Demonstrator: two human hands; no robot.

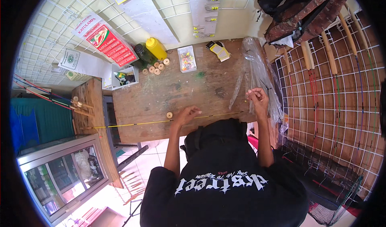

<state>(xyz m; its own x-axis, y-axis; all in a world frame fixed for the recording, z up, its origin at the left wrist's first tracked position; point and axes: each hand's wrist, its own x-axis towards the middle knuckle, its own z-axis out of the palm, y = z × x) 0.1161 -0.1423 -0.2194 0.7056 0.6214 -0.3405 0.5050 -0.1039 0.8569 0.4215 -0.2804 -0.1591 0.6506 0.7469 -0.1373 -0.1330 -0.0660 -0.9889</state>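
Observation:
A thin yellow fishing rod lies across the near part of the wooden table, its handle end to the left. My left hand hovers at or just over the rod's middle, fingers stretched out to the right and apart, with no object visible in them. Beside that hand, to its left, sits a small round wooden disc. Off to the right, my right hand is raised past the rod's thin end, thumb and fingertips pinched together. Whatever the pinch may hold is too fine to make out.
Clear plastic sleeves lie along the table's right side. Toward the back are a white box of small colourful pieces, yellow-black packets, a yellow bottle and several wooden discs. Rods hang on the right-hand grid.

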